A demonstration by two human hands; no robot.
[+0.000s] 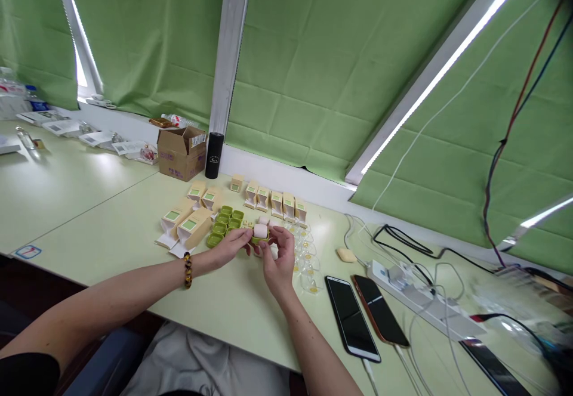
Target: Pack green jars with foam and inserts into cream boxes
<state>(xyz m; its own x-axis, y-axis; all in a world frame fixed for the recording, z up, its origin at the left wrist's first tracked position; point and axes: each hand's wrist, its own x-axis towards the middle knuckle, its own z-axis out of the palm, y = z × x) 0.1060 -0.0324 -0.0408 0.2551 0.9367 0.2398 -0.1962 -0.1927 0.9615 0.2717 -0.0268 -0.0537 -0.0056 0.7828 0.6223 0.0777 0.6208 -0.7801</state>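
Observation:
Between both hands is a small green cup (258, 241) with a pale pinkish-white block (260, 231) sitting in its top. The fingers of my left hand (235, 246) close on the cup's left side. My right hand (278, 259) grips it from the right, thumb in front. More pale blocks (264, 220) stand just behind it, partly hidden. Left of the hands, several green cups (221, 228) are grouped in rows. Clear plastic covers (308, 262) with yellow marks lie in rows to the right of my right hand.
Small tan cartons with open flaps stand at left (195, 227) and in a back row (276, 204). Behind are a cardboard box (179, 156) and a black tumbler (214, 156). To the right lie phones (352, 315), a power strip (421, 300) and loose cables.

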